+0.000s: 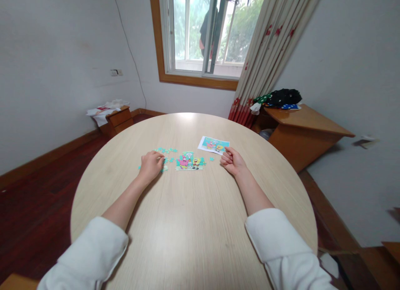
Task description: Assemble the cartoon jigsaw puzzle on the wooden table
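Observation:
A partly joined jigsaw puzzle (189, 161) with cartoon figures in pink, yellow and turquoise lies mid-table. Left of it, loose turquoise puzzle pieces (167, 150) are scattered around my left hand (151, 164). That hand is closed, its fingers bent and pressed together among the pieces; what they hold, if anything, is hidden. My right hand (233, 161) is closed too, fingers curled in, beside the near right corner of a printed picture card (215, 144) showing the same figures. Whatever it may hold cannot be made out. A single piece (211, 159) lies between the puzzle and my right hand.
Everything lies on a round pale wooden table (175, 231). Beyond it are a window (215, 31) and a long curtain (265, 44). A wooden desk (306, 119) with dark cloths stands at the right, a small cabinet (120, 120) at the left. Someone is partly visible outside.

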`<state>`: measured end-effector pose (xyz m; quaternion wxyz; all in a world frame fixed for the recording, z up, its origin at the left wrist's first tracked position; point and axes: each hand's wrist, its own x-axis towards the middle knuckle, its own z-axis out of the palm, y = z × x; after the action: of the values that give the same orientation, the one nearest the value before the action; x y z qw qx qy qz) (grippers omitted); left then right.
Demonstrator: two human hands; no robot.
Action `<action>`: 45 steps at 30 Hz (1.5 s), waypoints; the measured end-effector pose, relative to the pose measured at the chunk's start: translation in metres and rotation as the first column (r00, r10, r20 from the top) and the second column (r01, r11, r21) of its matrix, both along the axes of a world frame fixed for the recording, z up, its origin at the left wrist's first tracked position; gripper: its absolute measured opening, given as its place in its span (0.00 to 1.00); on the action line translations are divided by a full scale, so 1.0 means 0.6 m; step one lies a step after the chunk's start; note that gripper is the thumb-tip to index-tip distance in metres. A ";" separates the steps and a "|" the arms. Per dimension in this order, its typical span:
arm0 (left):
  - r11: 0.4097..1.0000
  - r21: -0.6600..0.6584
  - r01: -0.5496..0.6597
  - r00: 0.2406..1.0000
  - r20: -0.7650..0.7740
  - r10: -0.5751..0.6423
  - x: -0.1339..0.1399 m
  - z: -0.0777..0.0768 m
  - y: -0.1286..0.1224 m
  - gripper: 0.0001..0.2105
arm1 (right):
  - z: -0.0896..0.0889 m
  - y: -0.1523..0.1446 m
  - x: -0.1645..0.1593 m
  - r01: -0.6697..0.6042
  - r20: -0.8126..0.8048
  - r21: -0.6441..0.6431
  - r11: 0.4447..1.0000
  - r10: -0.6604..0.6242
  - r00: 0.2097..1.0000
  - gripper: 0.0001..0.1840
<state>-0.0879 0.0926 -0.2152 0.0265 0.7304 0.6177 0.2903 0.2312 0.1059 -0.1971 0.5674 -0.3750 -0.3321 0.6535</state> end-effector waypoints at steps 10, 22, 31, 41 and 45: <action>0.999 -0.048 -0.002 0.993 -0.117 -0.004 0.010 -0.004 -0.005 0.12 | -0.004 -0.001 -0.002 0.001 0.043 0.028 1.000 -0.002 0.999 0.28; 0.994 -0.102 -0.036 0.995 -0.096 0.026 0.013 0.000 -0.005 0.09 | -0.009 0.002 0.000 -0.004 0.069 0.050 0.999 0.001 0.998 0.28; 0.994 -0.108 -0.033 0.998 -0.054 0.027 0.015 0.001 -0.004 0.06 | -0.009 0.003 0.001 -0.003 0.033 0.031 1.000 0.002 0.999 0.27; 0.998 -0.033 0.047 0.989 0.139 -0.042 0.014 0.005 -0.006 0.04 | -0.009 0.002 -0.001 -0.016 -0.112 -0.013 1.000 0.014 0.994 0.24; 0.997 0.021 0.081 0.894 0.441 -0.082 0.011 0.003 0.005 0.12 | -0.009 0.003 0.000 -0.021 -0.132 -0.024 0.999 0.018 0.991 0.24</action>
<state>-0.0814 0.0954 -0.2134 0.1772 0.6708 0.5643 0.4475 0.2312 0.1075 -0.2028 0.5770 -0.3350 -0.2891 0.6865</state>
